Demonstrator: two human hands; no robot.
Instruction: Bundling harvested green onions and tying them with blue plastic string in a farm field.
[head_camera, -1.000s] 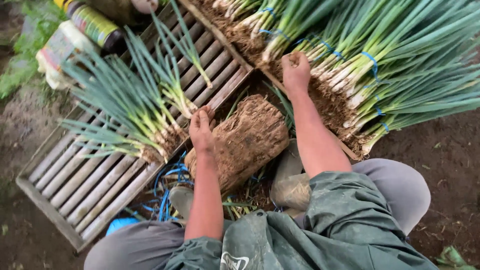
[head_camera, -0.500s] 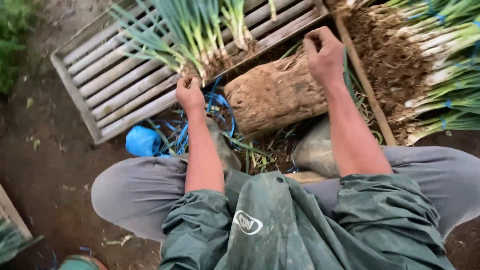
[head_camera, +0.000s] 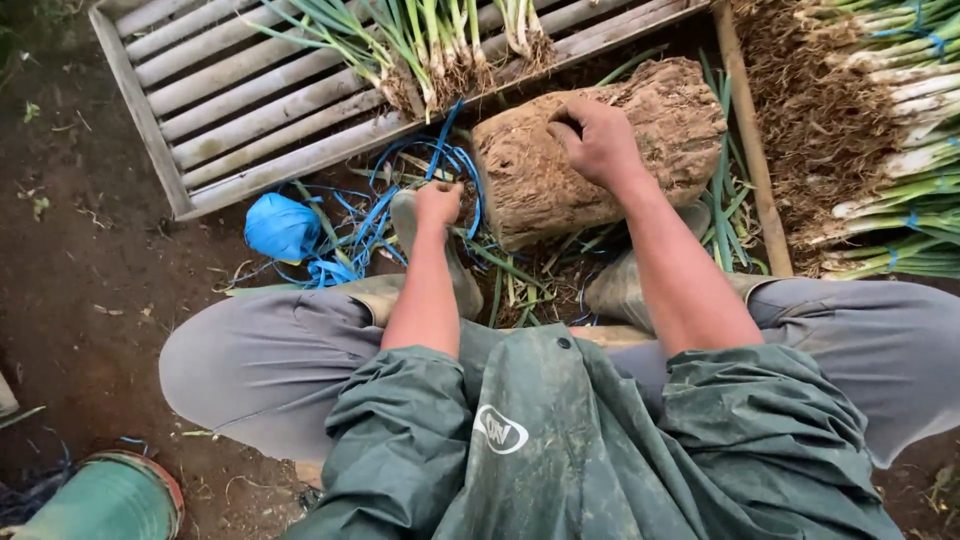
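The right hand (head_camera: 598, 140) rests on top of a short, rough brown log (head_camera: 600, 150), fingers curled over its upper surface; the grip looks loose, and whether it clasps the wood firmly cannot be told. The log lies on the soil in front of the seated person, its long axis running roughly left to right, the right end tilted slightly away from the body. Its left end face points toward the blue twine.

The left hand (head_camera: 438, 202) is closed into a loose fist among a tangle of blue twine (head_camera: 400, 190), apparently pinching a strand. A blue ball of the same twine (head_camera: 281, 226) sits on the ground further left, near but apart from the hand.

Beyond the log, a grey slatted wooden pallet (head_camera: 240, 90) carries loose spring onions (head_camera: 430, 45), roots toward the person. To the right, tied bundles of spring onions (head_camera: 890, 130) lie with roots pointing left. A green container (head_camera: 105, 500) stands at lower left.
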